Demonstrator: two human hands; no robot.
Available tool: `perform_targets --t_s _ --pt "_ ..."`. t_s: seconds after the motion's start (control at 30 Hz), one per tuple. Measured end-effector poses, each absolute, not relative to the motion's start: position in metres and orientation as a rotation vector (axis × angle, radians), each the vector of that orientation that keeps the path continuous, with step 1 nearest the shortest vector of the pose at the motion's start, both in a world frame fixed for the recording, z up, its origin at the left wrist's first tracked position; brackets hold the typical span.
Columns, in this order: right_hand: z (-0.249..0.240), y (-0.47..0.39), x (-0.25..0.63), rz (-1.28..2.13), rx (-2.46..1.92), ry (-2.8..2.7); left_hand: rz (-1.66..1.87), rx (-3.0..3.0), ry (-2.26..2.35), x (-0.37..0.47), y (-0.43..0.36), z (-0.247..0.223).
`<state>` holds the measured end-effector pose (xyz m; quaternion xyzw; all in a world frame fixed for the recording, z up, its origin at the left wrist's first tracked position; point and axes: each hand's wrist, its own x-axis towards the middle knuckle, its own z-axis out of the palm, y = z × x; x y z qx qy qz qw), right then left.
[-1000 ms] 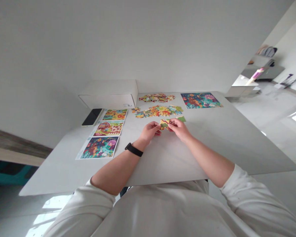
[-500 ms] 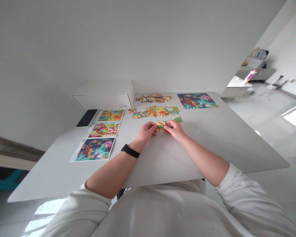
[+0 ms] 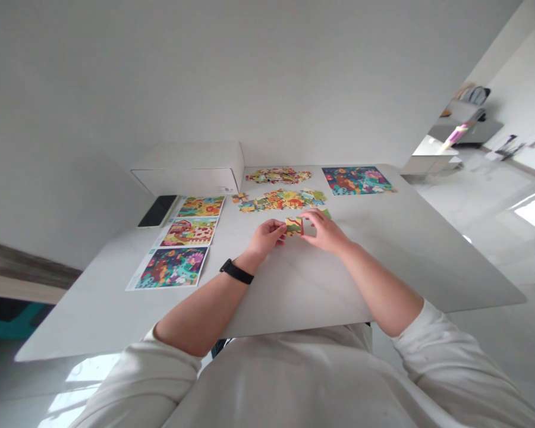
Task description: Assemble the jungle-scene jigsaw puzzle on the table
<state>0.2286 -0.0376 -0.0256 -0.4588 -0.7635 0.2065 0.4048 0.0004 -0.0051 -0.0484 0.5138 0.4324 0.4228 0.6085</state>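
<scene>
Above the table, my left hand (image 3: 267,236) pinches the left side of a small yellow, green and red puzzle piece (image 3: 294,226); whether it is one piece or a few joined is too small to tell. On its right side, my right hand (image 3: 324,232) has its thumb and index finger spread around the edge, very near it. A green puzzle piece (image 3: 326,213) lies just behind my right hand, partly hidden by it. Beyond both hands is a loose pile of orange, yellow and blue pieces (image 3: 289,201).
Another pile of red and yellow pieces (image 3: 279,175) lies by the wall. An assembled dark blue puzzle (image 3: 359,181) is at the back right. On the left are a white box (image 3: 185,180), a phone (image 3: 157,211) and picture sheets (image 3: 173,267) on the table (image 3: 405,255).
My right hand has loosened its pinch and shifted slightly right, its fingers spreading and covering more of the green piece. The held piece has moved slightly right in my left hand.
</scene>
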Motion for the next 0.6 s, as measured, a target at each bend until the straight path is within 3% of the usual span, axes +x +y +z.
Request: perform_targets --t_s 0.33,0.6 --pt "0.004 -0.036 0.285 0.371 -1.207 -1.958 0.884 1.411 0.851 0.026 0.013 -0.017" --pt "-0.031 -0.031 0.364 0.349 -1.475 -1.892 0.881 2.096 0.911 0.064 0.037 -0.03"
